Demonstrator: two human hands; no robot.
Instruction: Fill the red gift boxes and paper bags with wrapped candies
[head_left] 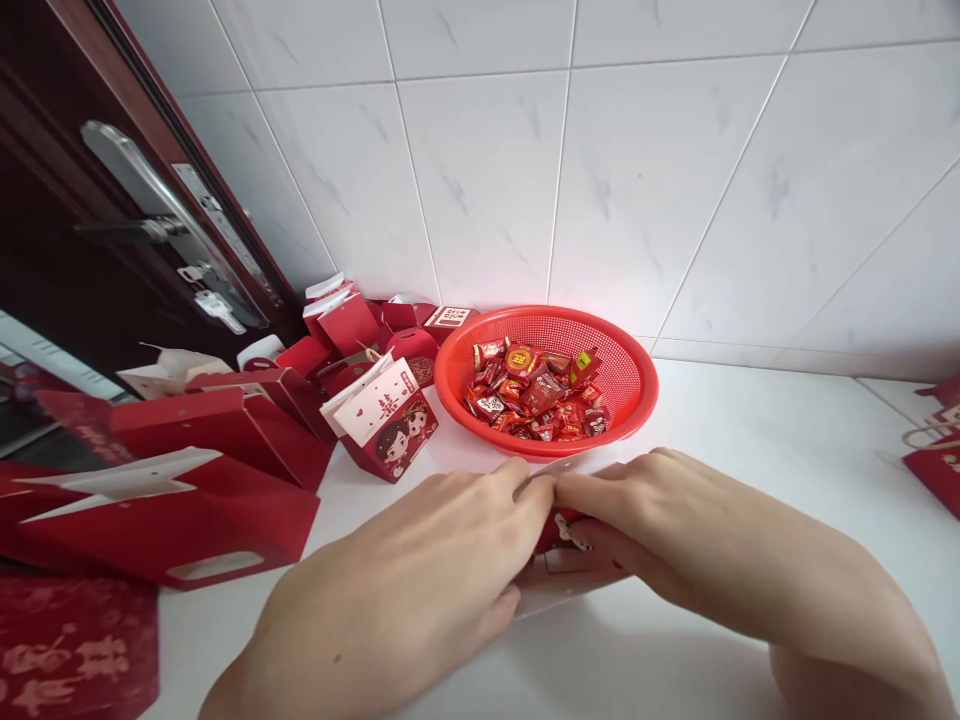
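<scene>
Low in the middle of the head view, a red and white paper gift box [559, 565] lies on the white counter, mostly covered by my fingers. My left hand [450, 540] has its fingers closed on the box's left side. From the right, my right hand [637, 510] closes on the same box, its fingertips meeting the left ones near the top edge. A red plastic basket [637, 390] stands just beyond both hands. Inside it are many wrapped candies [544, 390], mostly red.
A standing gift box [390, 420] with cartoon figures is left of the basket. Several red gift boxes [225, 510] crowd the left side near a dark door [45, 200] with keys. A red bag [937, 470] sits at the right edge. White tiles [480, 180] rise behind.
</scene>
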